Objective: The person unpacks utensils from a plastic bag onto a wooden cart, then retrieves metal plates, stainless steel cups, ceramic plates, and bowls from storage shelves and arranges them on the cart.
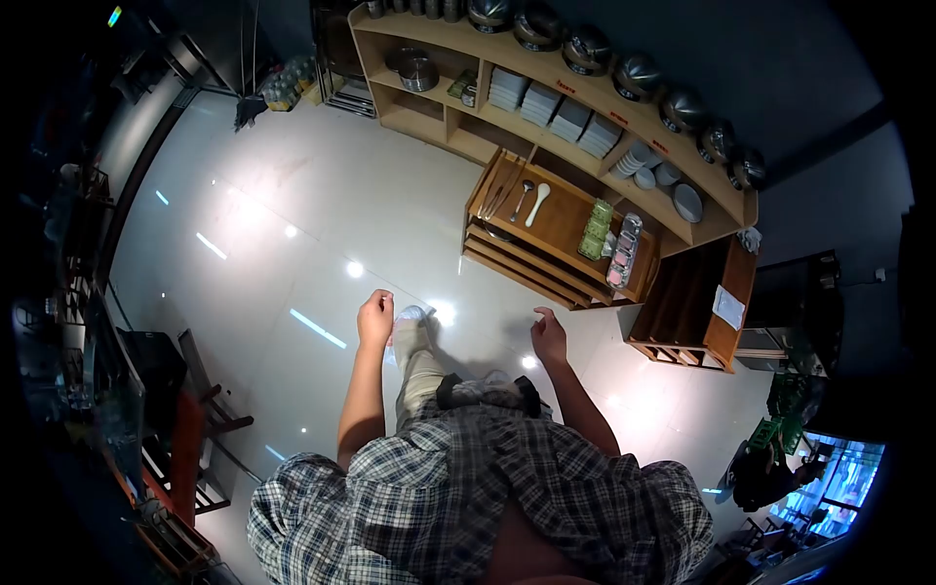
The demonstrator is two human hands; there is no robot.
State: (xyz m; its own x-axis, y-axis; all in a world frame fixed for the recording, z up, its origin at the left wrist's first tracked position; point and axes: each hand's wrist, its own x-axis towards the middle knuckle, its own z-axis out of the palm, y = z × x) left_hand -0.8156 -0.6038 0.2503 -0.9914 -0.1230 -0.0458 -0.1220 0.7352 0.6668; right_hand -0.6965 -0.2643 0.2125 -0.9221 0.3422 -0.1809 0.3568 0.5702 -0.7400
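Wooden trolley [560,210] stands ahead and to the right, in front of a long shelf [729,216]. Toward the left end of the trolley's top lie a metal ladle [524,200] and a white spoon [538,205]; toward its right end, a green container [596,230]. The right hand [549,336], on the trolley's near side, is apart from it, half curled with one finger or thumb sticking out. The left hand [375,318], farther left of the trolley, has fingers curled in. Nothing shows in either, but the palms are hidden, so I cannot tell how narrow the fingers are. Working well beside the trolley likely means relaxed hands, clear of its corners.
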